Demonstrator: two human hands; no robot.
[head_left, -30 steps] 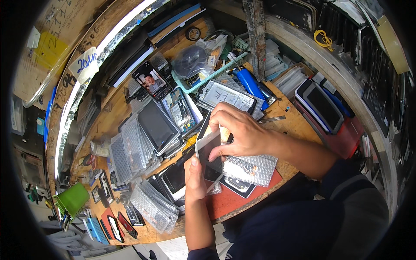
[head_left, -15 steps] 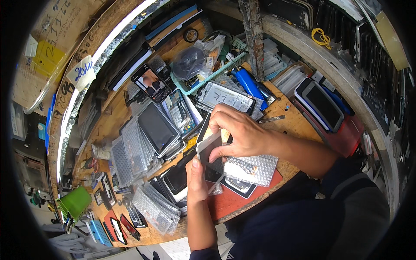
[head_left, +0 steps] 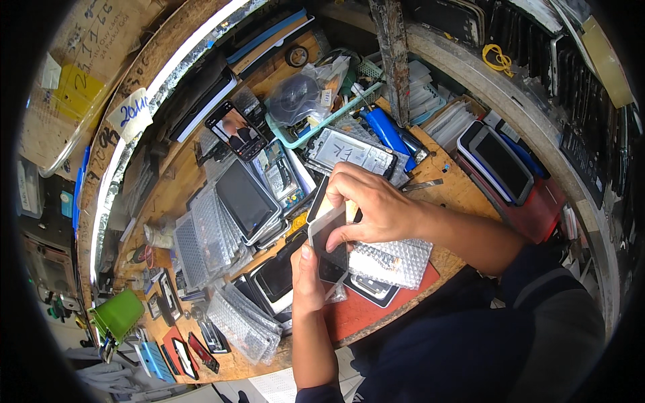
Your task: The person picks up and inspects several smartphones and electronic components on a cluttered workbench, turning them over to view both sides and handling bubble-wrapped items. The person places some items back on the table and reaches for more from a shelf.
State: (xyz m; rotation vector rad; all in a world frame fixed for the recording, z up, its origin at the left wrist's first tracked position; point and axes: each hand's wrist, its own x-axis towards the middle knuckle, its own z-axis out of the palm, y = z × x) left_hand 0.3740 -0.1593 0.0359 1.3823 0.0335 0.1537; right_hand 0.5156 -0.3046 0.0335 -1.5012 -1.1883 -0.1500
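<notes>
My left hand (head_left: 307, 279) grips a thin, dark phone screen (head_left: 330, 270) with a pale rim by its left edge, thumb in front. The screen is tilted up over the bench. From the right, my right hand (head_left: 377, 203) curls over its upper part, with the thumb against the dark face and the fingers bent at the top edge. Their tips are partly hidden. Just right of the screen lies a bubble-wrap packet (head_left: 396, 260), over a white-framed phone part (head_left: 373, 290) on a red mat (head_left: 351, 317).
Stacked tablets (head_left: 247, 200) and bubble-wrap sleeves (head_left: 242, 322) crowd the bench on the left. A lit phone (head_left: 235, 129) stands behind. Farther back are a teal basket (head_left: 289, 141) and a blue cylindrical tool (head_left: 388, 140). At right, a tablet (head_left: 497, 161) sits on a red box.
Both hands and the phone screen have shifted very slightly in view, along with the bench. My grip looks the same, and the picture on the lit phone differs.
</notes>
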